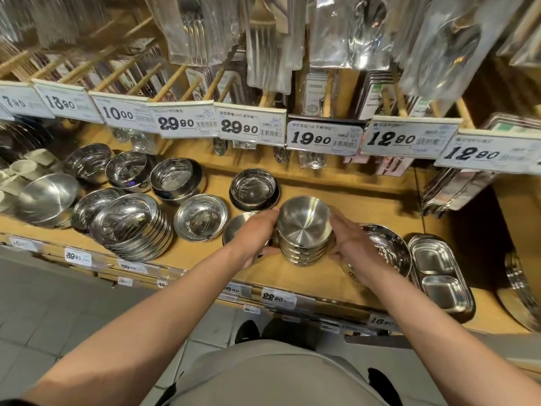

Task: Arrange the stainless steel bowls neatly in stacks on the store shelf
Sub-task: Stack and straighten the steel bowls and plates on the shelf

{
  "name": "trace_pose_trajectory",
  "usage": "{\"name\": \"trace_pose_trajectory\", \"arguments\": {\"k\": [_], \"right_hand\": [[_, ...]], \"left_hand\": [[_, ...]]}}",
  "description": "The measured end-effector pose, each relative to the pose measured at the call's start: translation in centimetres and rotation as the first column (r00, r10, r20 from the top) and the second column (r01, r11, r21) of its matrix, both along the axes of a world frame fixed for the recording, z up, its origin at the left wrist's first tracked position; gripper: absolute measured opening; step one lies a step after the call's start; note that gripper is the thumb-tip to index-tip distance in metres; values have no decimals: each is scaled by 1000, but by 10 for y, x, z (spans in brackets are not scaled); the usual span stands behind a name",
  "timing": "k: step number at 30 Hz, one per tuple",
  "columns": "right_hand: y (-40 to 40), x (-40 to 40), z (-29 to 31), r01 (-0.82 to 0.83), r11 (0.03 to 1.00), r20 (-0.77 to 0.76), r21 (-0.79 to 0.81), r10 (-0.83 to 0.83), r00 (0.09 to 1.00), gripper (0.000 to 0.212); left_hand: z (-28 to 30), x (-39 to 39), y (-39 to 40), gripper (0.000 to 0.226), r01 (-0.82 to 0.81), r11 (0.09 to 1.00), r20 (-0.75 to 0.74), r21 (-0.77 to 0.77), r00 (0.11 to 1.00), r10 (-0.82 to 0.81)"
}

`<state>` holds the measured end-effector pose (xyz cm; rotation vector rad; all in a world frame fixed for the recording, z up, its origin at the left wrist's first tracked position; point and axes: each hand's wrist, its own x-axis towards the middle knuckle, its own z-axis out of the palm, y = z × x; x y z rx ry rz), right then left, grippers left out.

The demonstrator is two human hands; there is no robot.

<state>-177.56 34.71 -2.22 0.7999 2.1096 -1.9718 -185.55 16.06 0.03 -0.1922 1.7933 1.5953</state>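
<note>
Fingers of the left hand (257, 235) and right hand (349, 244) curled round a stack of bowls (304, 232), held between them at the wooden shelf (292, 276) front; divided tray (439, 273) lay to the right; price tag (278, 297) below.

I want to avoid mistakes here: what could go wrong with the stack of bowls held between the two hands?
The stack of bowls is held only at its sides by the left hand and right hand, so a bowl might slip out. It also looks tilted, so it may lean or slide once released. The wide bowl lies close beside the right hand and could be knocked.
</note>
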Motion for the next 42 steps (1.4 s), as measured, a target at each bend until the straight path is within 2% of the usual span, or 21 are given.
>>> {"name": "trace_pose_trajectory", "arguments": {"k": [2,5,11,14,20,25,29,30,33,35,40,42], "right_hand": [[-2,0,0,5,998,38,-63,-2,999,44],[-5,-3,2,58,989,56,-135,-51,997,47],[-6,-7,4,123,980,77,-156,-112,991,46],[-5,-9,7,128,980,71,-150,-119,990,49],[-6,-16,13,139,982,61,-130,-132,989,44],[-6,-19,18,134,987,50,-94,-130,990,32],[-4,-11,23,143,990,61,-16,-142,988,15],[-3,-6,24,190,982,59,-11,-189,980,17],[-4,14,21,333,941,64,53,-336,940,19],[-11,26,14,381,923,66,60,-385,921,24],[-46,42,0,429,903,101,20,-428,898,21],[-59,43,-2,436,900,104,12,-435,895,17]], "left_hand": [[1,-1,1,30,11,1000,18,17,1000,-11],[1,-3,3,29,7,1000,24,13,1000,-8],[0,-9,7,30,29,1000,13,-2,999,-29],[1,-14,10,39,40,999,12,-14,999,-40],[2,-23,15,34,64,998,-4,1,998,-64],[4,-31,14,31,139,990,-35,-14,990,-139],[3,-40,-10,26,78,997,-4,6,997,-78],[1,-43,-23,21,63,997,-51,-47,997,-66],[-14,-50,-67,12,50,929,-304,-366,937,-170],[-24,-51,-89,15,26,874,-371,-486,899,-233],[-44,-53,-101,40,135,751,-250,-647,892,-376],[-49,-51,-101,45,139,722,-260,-678,874,-412]]}}
